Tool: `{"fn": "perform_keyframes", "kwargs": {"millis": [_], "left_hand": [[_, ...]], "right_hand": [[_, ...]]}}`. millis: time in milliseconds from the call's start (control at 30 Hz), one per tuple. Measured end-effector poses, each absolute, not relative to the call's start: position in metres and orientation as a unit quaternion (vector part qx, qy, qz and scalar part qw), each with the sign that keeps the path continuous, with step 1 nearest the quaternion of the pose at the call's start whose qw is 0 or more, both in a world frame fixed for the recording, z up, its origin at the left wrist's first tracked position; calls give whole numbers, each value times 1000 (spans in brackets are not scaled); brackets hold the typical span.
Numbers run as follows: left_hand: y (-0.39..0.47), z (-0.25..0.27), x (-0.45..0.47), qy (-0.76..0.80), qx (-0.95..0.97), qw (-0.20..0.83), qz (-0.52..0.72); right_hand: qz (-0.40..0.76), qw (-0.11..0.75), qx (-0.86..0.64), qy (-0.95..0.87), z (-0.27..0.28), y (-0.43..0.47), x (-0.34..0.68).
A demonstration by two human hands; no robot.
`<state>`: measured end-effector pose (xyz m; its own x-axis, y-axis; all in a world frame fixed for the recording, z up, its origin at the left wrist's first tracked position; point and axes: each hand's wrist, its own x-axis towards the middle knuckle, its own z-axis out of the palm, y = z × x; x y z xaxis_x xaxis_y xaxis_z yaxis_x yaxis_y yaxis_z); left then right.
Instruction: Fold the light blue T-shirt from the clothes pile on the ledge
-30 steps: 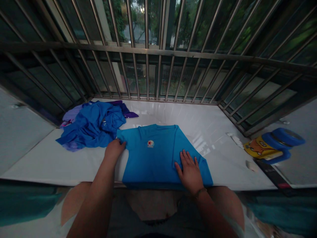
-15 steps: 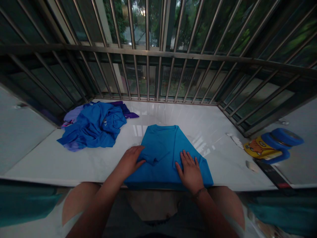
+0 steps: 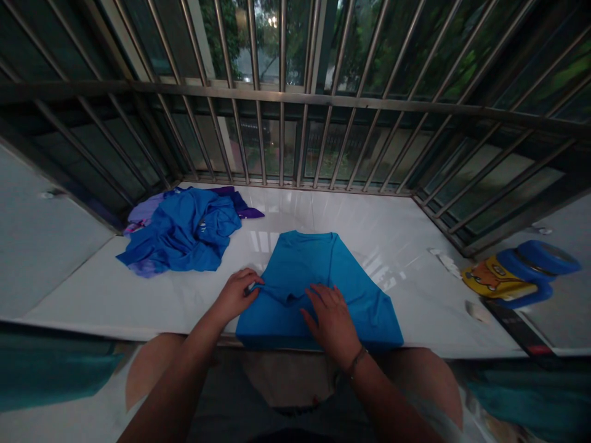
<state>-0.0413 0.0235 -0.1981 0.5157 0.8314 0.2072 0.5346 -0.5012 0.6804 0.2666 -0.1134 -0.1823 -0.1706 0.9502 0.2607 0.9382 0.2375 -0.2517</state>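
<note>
A turquoise T-shirt [image 3: 323,271] lies partly folded on the white sill [image 3: 392,234] right in front of me, its left side turned in over the body. My left hand [image 3: 236,294] pinches the cloth at the folded left edge. Flat on the lower middle of the shirt rests my right hand [image 3: 330,317], fingers spread, a thin band at the wrist.
A crumpled heap of blue and purple clothes [image 3: 182,231] lies at the back left. A blue and yellow container [image 3: 519,275] and a dark flat object [image 3: 519,332] sit at the right edge. Metal window bars [image 3: 281,104] close off the far side.
My left hand has carried the shirt's left side over the middle, hiding the chest logo, and come back to the new edge. My right hand slid left toward the centre.
</note>
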Motion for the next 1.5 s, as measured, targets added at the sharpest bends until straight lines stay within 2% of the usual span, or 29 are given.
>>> {"fn": "perform_keyframes", "kwargs": {"millis": [233, 467, 600, 867, 1233, 1333, 1500], "left_hand": [[26, -209, -44, 449, 796, 229, 336], [26, -214, -40, 443, 814, 180, 330], [26, -213, -41, 444, 813, 189, 328], [30, -213, -45, 452, 794, 209, 348], [31, -222, -50, 402, 816, 218, 355], [31, -223, -50, 403, 817, 217, 351], [27, -224, -49, 414, 811, 207, 358]], "right_hand": [[87, 190, -608, -766, -157, -61, 223], [140, 74, -713, -683, -138, 24, 229], [167, 53, -720, -671, -140, 35, 230], [206, 123, -748, -619, -147, 6, 237], [307, 173, -729, -587, -163, -20, 253], [285, 194, -724, -598, -164, -25, 254], [200, 173, -729, -631, -166, -37, 251]]}}
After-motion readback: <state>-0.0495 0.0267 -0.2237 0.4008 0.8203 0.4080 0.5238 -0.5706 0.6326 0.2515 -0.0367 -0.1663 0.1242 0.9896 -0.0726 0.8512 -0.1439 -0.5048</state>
